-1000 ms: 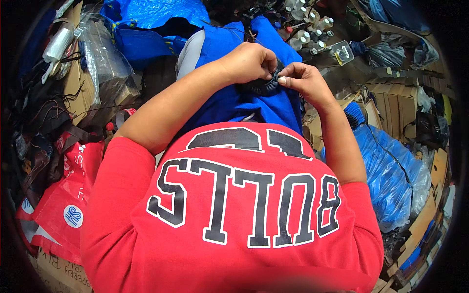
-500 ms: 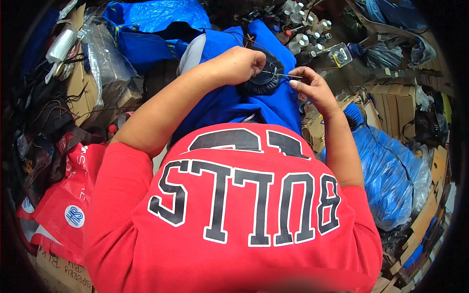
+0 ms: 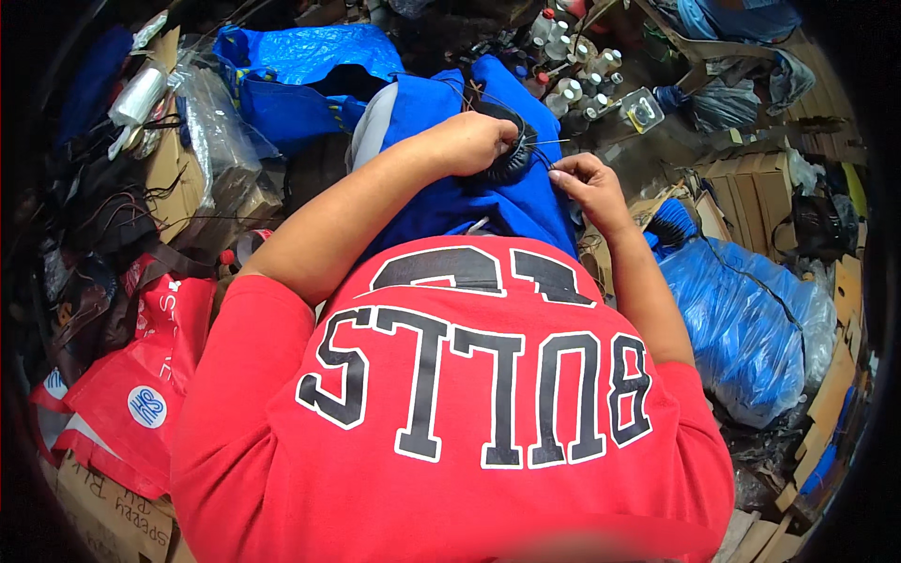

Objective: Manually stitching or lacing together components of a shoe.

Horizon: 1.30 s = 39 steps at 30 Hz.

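Left grip (image 3: 481, 143) on round, glossy black, ruffled piece (image 3: 510, 169)

right hand (image 3: 595, 190) has moved from thin rod (image 3: 552, 143) to dark cord (image 3: 543, 160)

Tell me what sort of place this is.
Probably a cluttered storeroom or makeshift work corner: clustered capped bottles, brown cardboard and a bulging blue plastic bag lie around the person.

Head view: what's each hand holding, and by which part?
Left hand: at the round black piece, exact hold hidden. Right hand: apparently pinching a dark strand, exact point along it unclear.
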Motion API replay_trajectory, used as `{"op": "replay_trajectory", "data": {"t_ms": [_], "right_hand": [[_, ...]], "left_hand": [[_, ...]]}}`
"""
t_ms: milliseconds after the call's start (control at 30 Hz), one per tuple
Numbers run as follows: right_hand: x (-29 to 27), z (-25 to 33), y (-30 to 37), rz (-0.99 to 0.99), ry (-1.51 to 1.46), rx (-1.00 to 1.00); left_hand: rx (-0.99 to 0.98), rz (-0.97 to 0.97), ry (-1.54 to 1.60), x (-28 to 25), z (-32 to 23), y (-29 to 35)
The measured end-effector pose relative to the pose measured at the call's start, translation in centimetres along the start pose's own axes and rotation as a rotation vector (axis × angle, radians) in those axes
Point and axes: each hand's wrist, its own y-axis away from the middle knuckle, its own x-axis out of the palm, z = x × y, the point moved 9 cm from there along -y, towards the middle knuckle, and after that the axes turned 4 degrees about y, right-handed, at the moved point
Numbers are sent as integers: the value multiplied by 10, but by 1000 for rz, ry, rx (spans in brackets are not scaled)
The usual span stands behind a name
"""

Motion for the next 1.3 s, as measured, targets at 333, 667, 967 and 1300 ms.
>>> {"op": "replay_trajectory", "data": {"t_ms": [333,667,967,1300], "right_hand": [[-18,97,28,-180,410,-405],[-40,33,-53,-91,1037,-128],[22,116,-2,43,1214,-627],[51,105,-10,224,1174,-567]], "left_hand": [[47,28,-216,-3,-14,6],[84,81,-385,2,-26,8],[67,59,-302,-1,-19,8],[236,-11,-323,-17,-14,26]]}}
